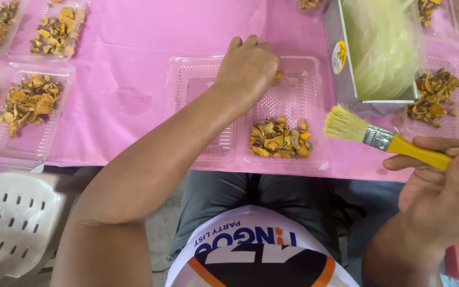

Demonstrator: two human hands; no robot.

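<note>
left hand (246, 69) pinching dried piece (277, 77) – right hand (442, 191) closed round brush (383, 139)

Pink cloth (134, 32) covers the surface. Filled clear trays (25, 114) of dried orange-brown pieces at left and far right. Metal box (346, 79) with pale sheets. White perforated chair (11, 223) lower left.

Bare pink cloth (134, 79) left of open tray (293, 106), metal box (346, 79) crowding right, filled trays (27, 106) probably blocking far left
</note>
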